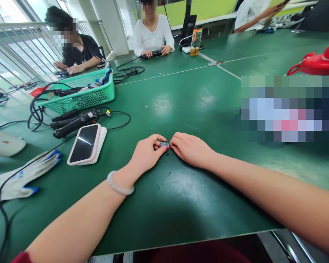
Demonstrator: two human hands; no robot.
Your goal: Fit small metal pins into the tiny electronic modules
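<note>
My left hand is closed, with a small blue-grey patterned piece pinched between thumb and fingertips. What kind of thing it is, I cannot make out. At the right end of that piece, my right hand has its thumb and fingers pressed together in a pinch. Whatever lies between those fingertips is hidden. Both hands rest low over the green table, a little apart. A few tiny dark crumbs lie on the surface just below the fingertips.
To the left are a phone on a white box, black hand-held tools with cables, a white-and-blue glove and a green basket. A bottle stands farther back; a red object is at right. Several people sit beyond.
</note>
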